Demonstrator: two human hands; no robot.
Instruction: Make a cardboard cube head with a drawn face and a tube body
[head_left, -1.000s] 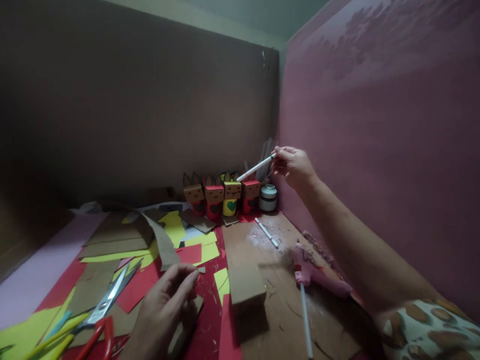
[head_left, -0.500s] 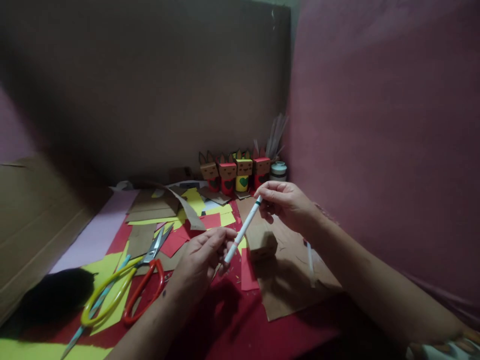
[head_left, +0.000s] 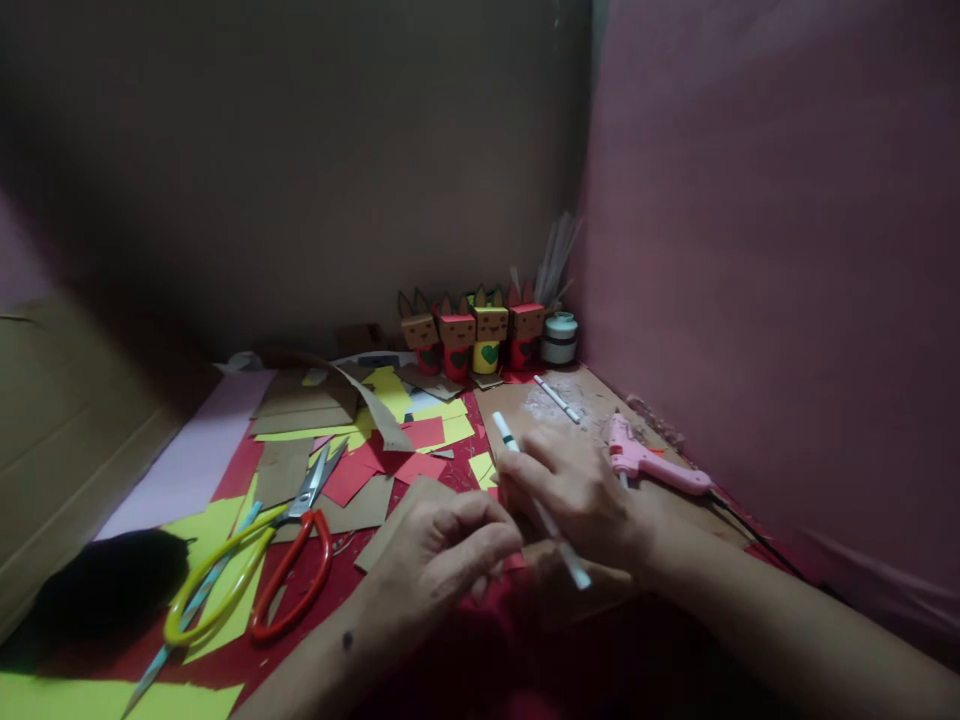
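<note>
A white marker [head_left: 556, 535] with a green band near its upper end slants through my right hand [head_left: 581, 490], whose fingers are closed around it. To the left, my left hand [head_left: 457, 550] has its fingers curled together, and whatever may be in them is hidden. Brown cardboard [head_left: 581, 590] shows under the marker's lower end, partly covered by my right hand. A small flat piece of cardboard [head_left: 382, 530] lies beside my left hand.
Scissors [head_left: 289, 525] with yellow and red handles lie left, among red and yellow paper scraps [head_left: 349, 478]. A pink glue gun [head_left: 652, 465] with a cord and a white stick [head_left: 556, 398] rest right. Several box-headed paper figures [head_left: 491, 340] stand behind, beside a jar [head_left: 559, 340].
Both hands have come lower and the marker has left my left fingers. It is now in my right hand alone, tilted the other way. The glue gun and white stick have come into view.
</note>
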